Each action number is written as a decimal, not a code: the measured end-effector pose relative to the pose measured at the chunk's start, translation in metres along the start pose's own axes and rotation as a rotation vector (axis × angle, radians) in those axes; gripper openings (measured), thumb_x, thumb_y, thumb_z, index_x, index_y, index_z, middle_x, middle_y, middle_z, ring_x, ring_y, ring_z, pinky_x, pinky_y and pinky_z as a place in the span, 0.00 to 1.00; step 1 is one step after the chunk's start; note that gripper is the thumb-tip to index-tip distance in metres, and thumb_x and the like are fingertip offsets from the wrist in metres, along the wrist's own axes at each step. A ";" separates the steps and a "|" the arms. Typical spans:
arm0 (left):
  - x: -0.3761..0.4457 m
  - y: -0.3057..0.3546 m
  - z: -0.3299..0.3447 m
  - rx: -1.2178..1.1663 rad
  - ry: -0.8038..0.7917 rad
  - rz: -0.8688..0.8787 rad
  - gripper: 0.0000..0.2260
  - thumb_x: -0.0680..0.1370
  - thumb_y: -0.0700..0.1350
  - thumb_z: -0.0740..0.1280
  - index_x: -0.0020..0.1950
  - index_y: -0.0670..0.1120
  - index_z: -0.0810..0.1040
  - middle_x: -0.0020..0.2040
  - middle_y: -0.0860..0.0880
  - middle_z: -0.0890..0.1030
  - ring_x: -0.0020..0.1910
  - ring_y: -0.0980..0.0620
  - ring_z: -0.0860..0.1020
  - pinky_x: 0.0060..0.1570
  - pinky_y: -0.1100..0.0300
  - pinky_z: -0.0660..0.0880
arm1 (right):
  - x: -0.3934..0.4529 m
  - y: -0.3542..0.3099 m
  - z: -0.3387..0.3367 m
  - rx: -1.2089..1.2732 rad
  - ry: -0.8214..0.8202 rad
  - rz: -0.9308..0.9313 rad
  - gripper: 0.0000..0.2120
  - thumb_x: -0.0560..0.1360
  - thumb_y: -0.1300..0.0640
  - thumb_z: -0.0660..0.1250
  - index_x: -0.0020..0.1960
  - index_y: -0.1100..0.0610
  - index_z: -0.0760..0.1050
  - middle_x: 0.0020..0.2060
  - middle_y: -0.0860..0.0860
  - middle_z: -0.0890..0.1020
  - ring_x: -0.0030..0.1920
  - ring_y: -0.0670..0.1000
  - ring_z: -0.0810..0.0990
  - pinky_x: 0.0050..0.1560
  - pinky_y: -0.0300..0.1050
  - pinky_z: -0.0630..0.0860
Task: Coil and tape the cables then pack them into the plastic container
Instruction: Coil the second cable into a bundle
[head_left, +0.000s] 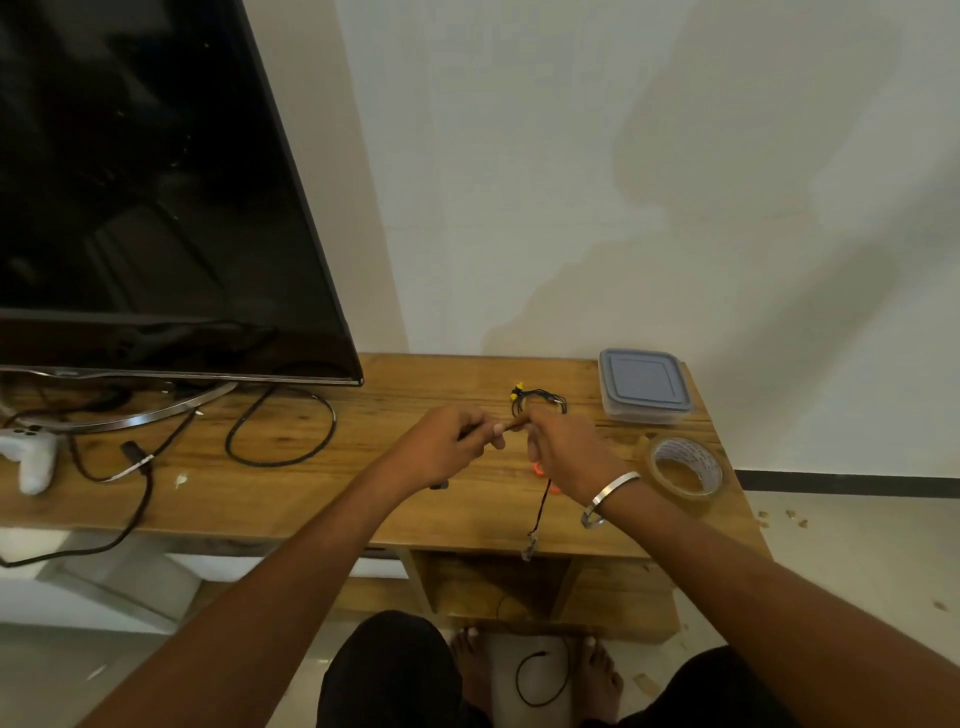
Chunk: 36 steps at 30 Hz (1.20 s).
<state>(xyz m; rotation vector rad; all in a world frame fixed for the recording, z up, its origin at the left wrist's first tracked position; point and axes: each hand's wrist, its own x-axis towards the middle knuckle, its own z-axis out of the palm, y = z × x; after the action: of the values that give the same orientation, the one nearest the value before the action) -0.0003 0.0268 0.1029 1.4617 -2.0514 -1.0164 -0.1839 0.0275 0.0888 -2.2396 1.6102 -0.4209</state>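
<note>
Both hands pinch the cable: left hand (457, 441), right hand (558, 441), cable (543, 499). Its loose end dangles off the table (363, 493); it could snag, undoing the coil

Two hands (452, 441) (566, 441), one container (644, 387), one tape roll (683, 467), one controller (31, 457).

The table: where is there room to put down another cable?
The wooden table is bare between the black cable loop and the left hand. The right end is crowded: plastic container, tape roll, small cable bundle. The far left holds the TV stand and white controller.
</note>
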 end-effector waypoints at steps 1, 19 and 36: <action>-0.001 -0.002 -0.001 -0.011 -0.002 -0.006 0.11 0.81 0.52 0.62 0.44 0.52 0.81 0.33 0.50 0.73 0.27 0.58 0.69 0.30 0.61 0.69 | 0.000 0.002 -0.001 -0.005 0.023 0.020 0.12 0.79 0.60 0.56 0.60 0.53 0.73 0.36 0.48 0.80 0.40 0.53 0.80 0.50 0.52 0.75; -0.005 -0.014 0.009 -0.208 -0.090 -0.026 0.11 0.82 0.48 0.61 0.46 0.48 0.80 0.27 0.54 0.72 0.27 0.56 0.73 0.35 0.59 0.72 | -0.006 0.019 -0.008 0.108 0.065 0.215 0.14 0.78 0.61 0.59 0.61 0.52 0.73 0.50 0.49 0.82 0.51 0.51 0.81 0.55 0.50 0.76; -0.006 0.001 0.002 -0.231 -0.249 -0.168 0.13 0.84 0.48 0.58 0.46 0.46 0.79 0.32 0.50 0.75 0.31 0.54 0.75 0.33 0.62 0.74 | -0.004 0.006 -0.009 0.081 0.014 0.010 0.12 0.80 0.59 0.55 0.57 0.54 0.76 0.35 0.49 0.80 0.37 0.52 0.79 0.44 0.48 0.74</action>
<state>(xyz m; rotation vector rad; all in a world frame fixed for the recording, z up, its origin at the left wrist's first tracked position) -0.0007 0.0331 0.1029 1.4645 -1.9152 -1.5167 -0.1940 0.0290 0.0937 -2.1727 1.5815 -0.4920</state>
